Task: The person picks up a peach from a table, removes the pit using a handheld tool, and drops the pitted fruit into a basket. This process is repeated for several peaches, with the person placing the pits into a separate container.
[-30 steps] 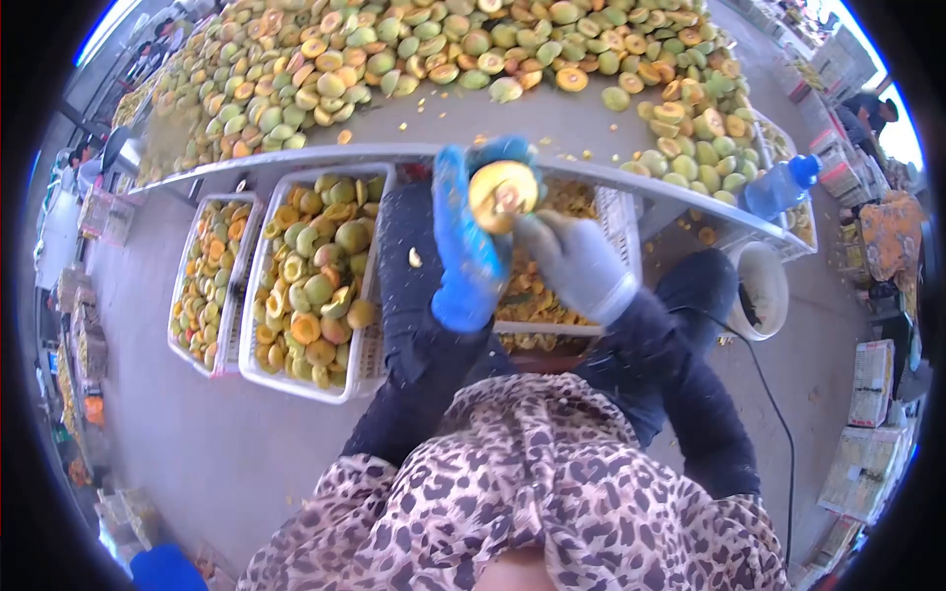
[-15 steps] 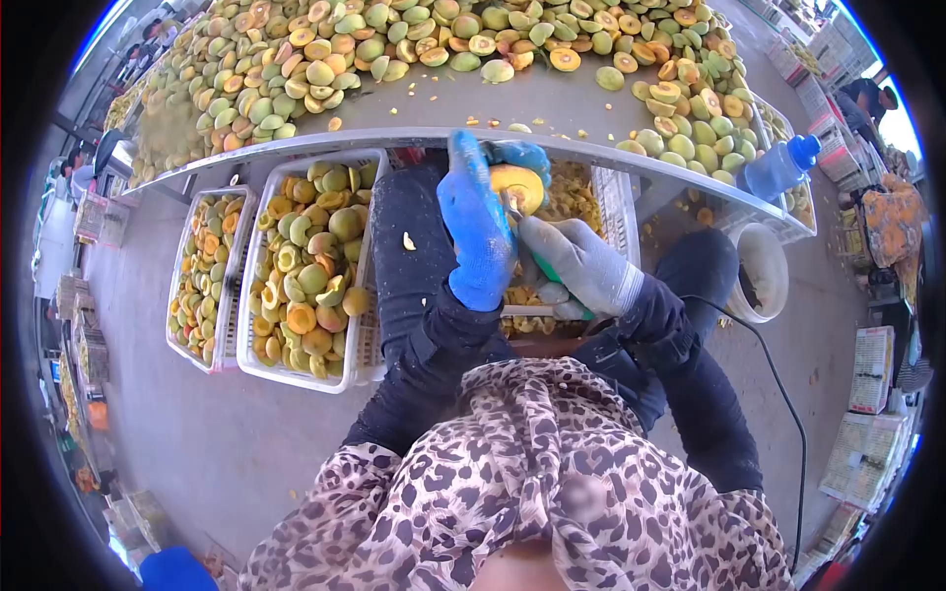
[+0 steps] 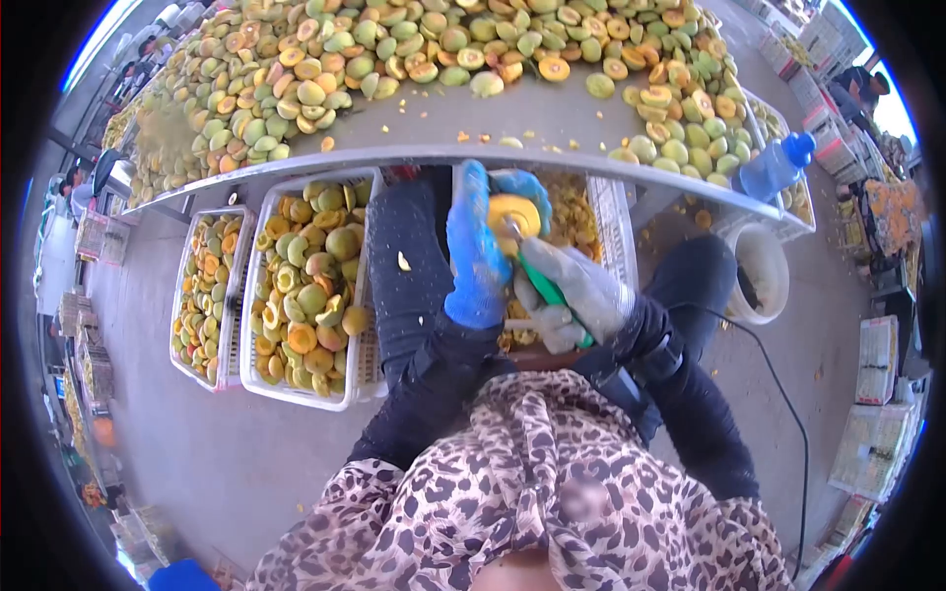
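A halved yellow fruit (image 3: 513, 217) sits in my left hand (image 3: 476, 246), which wears a blue glove and has its fingers curled round the fruit. My right hand (image 3: 579, 293), in a grey glove, grips a green-handled tool (image 3: 544, 281). The tool's metal tip touches the cut face of the fruit. Both hands are above my lap, just on my side of the table's metal edge (image 3: 394, 158). Below them, partly hidden, is a crate (image 3: 616, 231) holding yellow fruit pieces.
Many halved fruits (image 3: 414, 44) are heaped on the table. Two white crates of fruit (image 3: 307, 286) (image 3: 209, 295) stand at the left. A blue bottle (image 3: 774, 169) is at the table's right edge, above a white bucket (image 3: 761, 276). A black cable (image 3: 788, 404) crosses the floor.
Both hands have moved slightly lower in the view. The fruit's cut face now shows more, and the tool's green handle is more visible in my right hand.
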Demonstrator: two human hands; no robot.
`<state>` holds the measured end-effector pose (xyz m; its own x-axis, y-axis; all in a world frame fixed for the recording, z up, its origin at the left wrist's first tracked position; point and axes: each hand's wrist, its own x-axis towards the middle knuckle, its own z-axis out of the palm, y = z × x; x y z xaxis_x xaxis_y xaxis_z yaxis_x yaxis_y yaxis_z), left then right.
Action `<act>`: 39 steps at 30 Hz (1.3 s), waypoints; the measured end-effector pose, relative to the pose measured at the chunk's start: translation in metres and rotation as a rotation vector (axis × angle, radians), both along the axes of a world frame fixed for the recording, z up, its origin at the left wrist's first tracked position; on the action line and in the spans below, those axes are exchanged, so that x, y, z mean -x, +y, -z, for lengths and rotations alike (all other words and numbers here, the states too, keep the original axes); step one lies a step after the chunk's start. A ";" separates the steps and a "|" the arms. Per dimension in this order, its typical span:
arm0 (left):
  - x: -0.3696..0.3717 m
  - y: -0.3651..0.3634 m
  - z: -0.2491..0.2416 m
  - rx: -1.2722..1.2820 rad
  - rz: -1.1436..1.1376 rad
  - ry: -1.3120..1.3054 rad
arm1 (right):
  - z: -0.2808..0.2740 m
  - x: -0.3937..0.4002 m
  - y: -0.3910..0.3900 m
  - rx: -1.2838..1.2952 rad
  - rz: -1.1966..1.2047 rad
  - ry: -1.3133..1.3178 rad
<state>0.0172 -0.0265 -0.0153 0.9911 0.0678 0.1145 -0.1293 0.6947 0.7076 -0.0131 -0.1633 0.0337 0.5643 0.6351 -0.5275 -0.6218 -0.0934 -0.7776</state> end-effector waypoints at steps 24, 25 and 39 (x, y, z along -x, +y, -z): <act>-0.014 0.004 0.000 0.560 0.317 0.229 | 0.016 -0.007 -0.014 0.139 -0.097 -0.454; -0.019 0.006 0.005 0.526 0.303 0.339 | 0.022 -0.012 -0.014 0.225 -0.122 -0.690; -0.020 0.026 0.028 0.481 0.251 0.500 | 0.055 -0.042 -0.014 0.976 0.174 -1.453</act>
<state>0.0375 0.0000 -0.0435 0.9095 -0.2392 -0.3399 0.3327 0.9092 0.2505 0.0292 -0.1773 -0.0210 0.9018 0.3087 0.3026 0.4091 -0.8355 -0.3668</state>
